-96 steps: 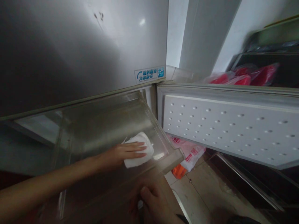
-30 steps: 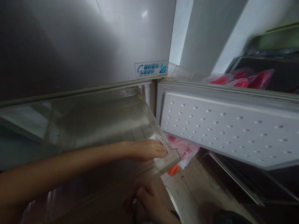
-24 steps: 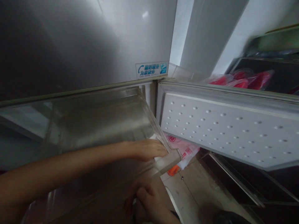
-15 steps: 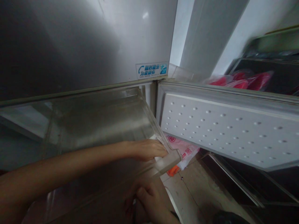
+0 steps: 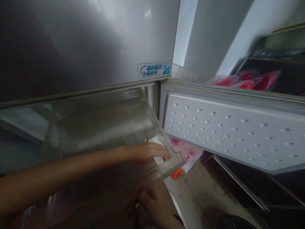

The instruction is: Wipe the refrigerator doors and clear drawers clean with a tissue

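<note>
A clear plastic drawer (image 5: 111,122) is pulled out of the fridge, below its grey upper door. My left hand (image 5: 147,152) reaches into it, fingers bent over a white cloth or tissue (image 5: 158,141) against the wall at the front right corner. Part of the cloth is covered by the hand. Low in the view, beside the drawer's front, is my right hand (image 5: 152,203), its thumb up and its fingers curled. What those fingers close on is dark and hidden.
The fridge's lower door (image 5: 226,127), white and dimpled inside, stands open to the right. Below it a pink and white plastic bag (image 5: 188,151) lies on the tiled floor (image 5: 190,197). Red wrapped items (image 5: 247,81) lie behind the door. Dark panels (image 5: 238,181) fill the lower right.
My left hand has shifted slightly left and its fingers have bent more, baring more of the white cloth. My right hand stays in nearly the same place.
</note>
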Available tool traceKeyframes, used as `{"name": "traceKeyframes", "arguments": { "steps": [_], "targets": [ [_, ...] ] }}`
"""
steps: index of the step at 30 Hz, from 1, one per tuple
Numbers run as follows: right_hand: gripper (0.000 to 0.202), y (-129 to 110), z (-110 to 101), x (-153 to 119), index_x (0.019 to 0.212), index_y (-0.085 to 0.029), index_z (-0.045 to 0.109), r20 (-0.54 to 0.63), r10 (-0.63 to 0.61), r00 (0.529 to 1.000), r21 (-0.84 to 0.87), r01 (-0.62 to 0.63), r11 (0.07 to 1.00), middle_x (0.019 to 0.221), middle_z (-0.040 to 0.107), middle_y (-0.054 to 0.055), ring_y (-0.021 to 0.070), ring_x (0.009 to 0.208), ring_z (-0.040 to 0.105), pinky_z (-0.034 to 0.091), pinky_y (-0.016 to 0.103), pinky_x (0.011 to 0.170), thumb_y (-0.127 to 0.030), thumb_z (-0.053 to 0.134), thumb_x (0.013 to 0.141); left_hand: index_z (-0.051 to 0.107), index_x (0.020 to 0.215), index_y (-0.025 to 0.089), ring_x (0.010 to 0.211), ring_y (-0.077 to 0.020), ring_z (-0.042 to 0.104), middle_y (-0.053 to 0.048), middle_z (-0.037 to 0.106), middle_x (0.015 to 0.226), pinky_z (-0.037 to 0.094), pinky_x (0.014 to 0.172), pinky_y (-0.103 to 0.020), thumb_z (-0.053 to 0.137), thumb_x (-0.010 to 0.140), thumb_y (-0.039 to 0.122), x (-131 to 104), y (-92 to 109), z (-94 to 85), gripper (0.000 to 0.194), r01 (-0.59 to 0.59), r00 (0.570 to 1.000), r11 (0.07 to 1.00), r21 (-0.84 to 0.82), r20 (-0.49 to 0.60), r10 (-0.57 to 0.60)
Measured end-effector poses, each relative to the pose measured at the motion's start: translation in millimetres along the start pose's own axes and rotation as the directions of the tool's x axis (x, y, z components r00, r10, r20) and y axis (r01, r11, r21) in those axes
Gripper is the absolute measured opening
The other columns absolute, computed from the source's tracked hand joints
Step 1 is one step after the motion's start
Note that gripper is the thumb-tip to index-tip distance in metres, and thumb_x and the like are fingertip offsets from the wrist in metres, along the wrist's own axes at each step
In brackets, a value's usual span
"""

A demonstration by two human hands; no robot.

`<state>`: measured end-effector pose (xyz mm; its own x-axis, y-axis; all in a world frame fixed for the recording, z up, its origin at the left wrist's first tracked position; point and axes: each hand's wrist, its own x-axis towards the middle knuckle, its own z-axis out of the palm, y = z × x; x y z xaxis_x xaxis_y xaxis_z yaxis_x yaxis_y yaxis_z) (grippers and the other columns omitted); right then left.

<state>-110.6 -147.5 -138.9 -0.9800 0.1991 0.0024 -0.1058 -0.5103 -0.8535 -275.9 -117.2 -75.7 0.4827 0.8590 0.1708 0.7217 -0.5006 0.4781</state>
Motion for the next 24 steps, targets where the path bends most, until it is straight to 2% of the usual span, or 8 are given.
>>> {"name": "traceKeyframes", "arguments": {
  "steps": [4,9,13,16,19,22,24],
  "targets": [
    [0.030,6,-2,0,0.060,-0.016,0.065,-0.014,-0.002,1.000,0.026,0.002,1.000,0.054,0.060,0.002,0.0126,0.054,0.057,0.047,0.022,0.055,-0.039,0.054,0.077,0.063,0.108,0.008,0.112,-0.0226,0.062,-0.017,0.069,0.116,0.045,0.102,-0.035,0.037,0.092,0.010,0,0,3.4,0.030,-0.009,0.995,0.996,-0.087,-0.103,0.000],
    [0.028,6,-3,0,0.068,-0.016,0.068,-0.045,0.027,0.999,0.013,-0.027,1.000,0.059,0.063,0.003,0.0138,0.056,0.059,0.049,0.024,0.059,-0.040,0.057,0.076,0.060,0.115,0.004,0.123,-0.0246,0.057,-0.022,0.065,0.125,0.037,0.112,-0.033,0.043,0.091,0.013,-2,-1,14.5,0.031,-0.071,0.992,0.997,0.012,0.106,0.069],
    [0.035,2,-1,1,0.061,-0.017,0.066,0.015,-0.006,1.000,0.024,0.006,1.000,0.053,0.060,0.002,0.0125,0.051,0.056,0.047,0.023,0.056,-0.045,0.055,0.079,0.063,0.109,0.006,0.125,-0.0229,0.056,-0.020,0.065,0.127,0.030,0.117,-0.034,0.041,0.092,0.012,-1,4,12.6,0.028,-0.069,0.976,0.997,0.021,0.209,0.064],
    [0.034,0,-1,1,0.056,-0.017,0.064,-0.009,-0.037,0.999,0.011,0.037,0.999,0.051,0.059,0.001,0.0113,0.050,0.054,0.047,0.022,0.059,-0.041,0.056,0.078,0.060,0.118,0.005,0.123,-0.0246,0.058,-0.020,0.065,0.126,0.029,0.117,-0.037,0.039,0.094,0.015,0,13,5.7,0.032,-0.002,0.967,0.999,0.046,0.256,-0.010],
    [0.030,2,-2,1,0.060,-0.017,0.066,-0.037,0.001,0.999,0.003,-0.001,1.000,0.053,0.061,0.002,0.0125,0.052,0.055,0.047,0.023,0.057,-0.041,0.056,0.075,0.053,0.128,0.003,0.126,-0.0262,0.056,-0.021,0.062,0.130,0.029,0.117,-0.037,0.038,0.096,0.016,-1,19,0.8,0.038,0.077,0.951,0.996,0.053,0.295,-0.089],
    [0.028,2,-1,0,0.061,-0.017,0.065,-0.040,0.032,0.999,-0.003,-0.032,0.999,0.054,0.061,0.002,0.0129,0.053,0.056,0.047,0.023,0.056,-0.038,0.054,0.075,0.052,0.129,0.005,0.131,-0.0207,0.051,-0.018,0.058,0.136,0.023,0.119,-0.030,0.037,0.095,0.014,-4,18,1.9,0.039,0.072,0.954,0.997,0.003,0.290,-0.070],
    [0.027,0,-1,0,0.059,-0.016,0.064,-0.024,0.021,0.999,-0.015,-0.021,1.000,0.054,0.060,0.002,0.0125,0.053,0.056,0.047,0.023,0.057,-0.035,0.053,0.075,0.051,0.130,0.006,0.136,-0.0181,0.045,-0.018,0.053,0.141,0.025,0.118,-0.029,0.036,0.094,0.014,-8,14,5.5,0.040,0.042,0.965,0.999,-0.027,0.259,-0.034]
  ]
}}
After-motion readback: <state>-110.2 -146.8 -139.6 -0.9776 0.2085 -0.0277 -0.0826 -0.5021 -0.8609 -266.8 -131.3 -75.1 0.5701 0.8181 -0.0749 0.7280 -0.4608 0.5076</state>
